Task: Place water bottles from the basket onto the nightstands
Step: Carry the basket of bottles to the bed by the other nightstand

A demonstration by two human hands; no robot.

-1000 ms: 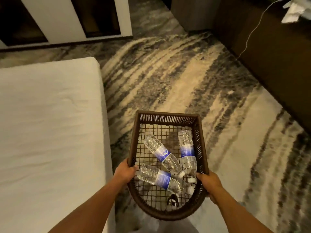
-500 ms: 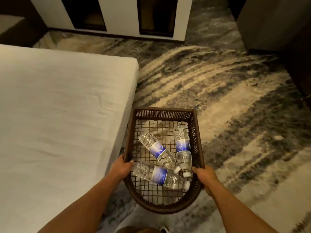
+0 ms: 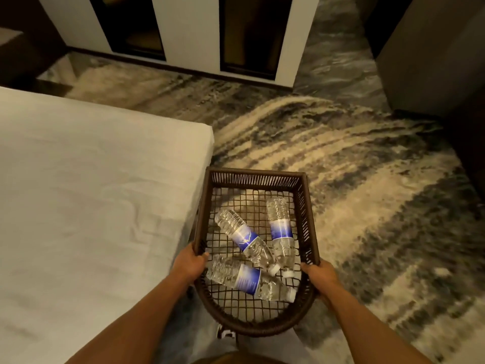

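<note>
I carry a dark brown wicker basket in front of me above the carpet. My left hand grips its left rim and my right hand grips its right rim. Three clear water bottles with blue labels lie on the mesh bottom. One bottle lies crosswise near me, a second bottle lies diagonally in the middle, and a third bottle lies along the right wall. No nightstand is in view.
A bed with a white sheet fills the left side, its corner close to the basket. Patterned grey and beige carpet spreads ahead and right. A white cabinet with dark openings stands ahead. Dark furniture stands at the right.
The view has swung to the left: the bed corner and the white cabinet have shifted right in the frame. Both hands keep their hold on the basket and the bottles have barely shifted.
</note>
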